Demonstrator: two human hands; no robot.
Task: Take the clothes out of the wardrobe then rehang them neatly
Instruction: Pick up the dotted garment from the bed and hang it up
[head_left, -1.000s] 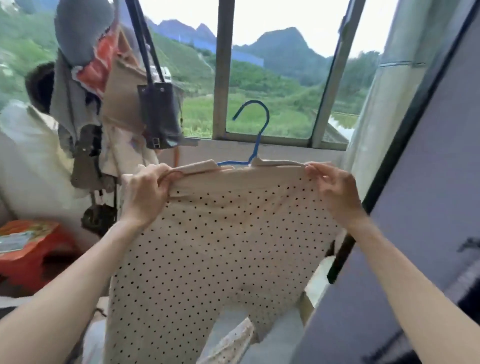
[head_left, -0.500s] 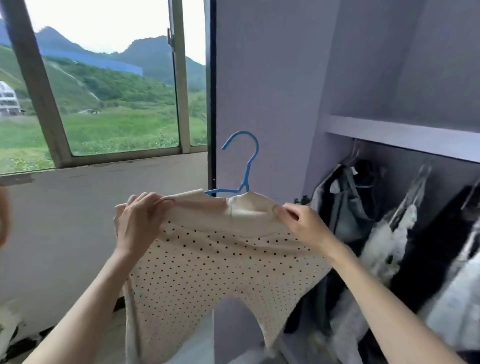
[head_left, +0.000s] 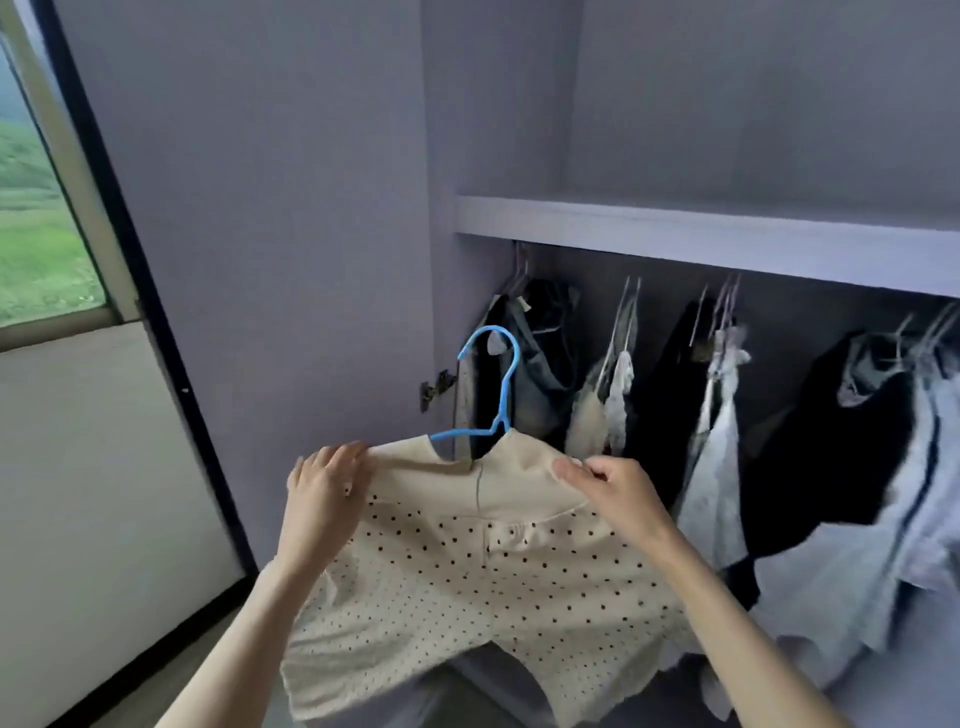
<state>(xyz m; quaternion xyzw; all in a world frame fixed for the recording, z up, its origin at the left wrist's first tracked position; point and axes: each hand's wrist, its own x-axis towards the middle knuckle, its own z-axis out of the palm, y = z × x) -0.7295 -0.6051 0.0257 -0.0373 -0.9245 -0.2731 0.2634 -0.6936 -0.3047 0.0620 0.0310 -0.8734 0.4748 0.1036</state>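
Cream shorts with dark polka dots (head_left: 467, 582) hang on a blue hanger (head_left: 501, 384), whose hook sticks up above the waistband. My left hand (head_left: 324, 493) grips the waistband's left end and my right hand (head_left: 613, 491) pinches its right end. I hold the garment level in front of the open wardrobe's (head_left: 701, 223) left side, below its shelf. The hook is in front of the hanging clothes, apart from any rail; the rail itself is hidden behind the shelf.
Several dark and white garments (head_left: 727, 415) hang inside the wardrobe on thin hangers. The open wardrobe door (head_left: 260, 260) stands at the left, with a hinge (head_left: 434, 389) on its edge. A window (head_left: 36, 234) and white wall are at the far left.
The view has swung right from the window to the wardrobe interior. Both hands have carried the hung shorts along, closer to the hanging clothes, keeping their grip on the waistband.
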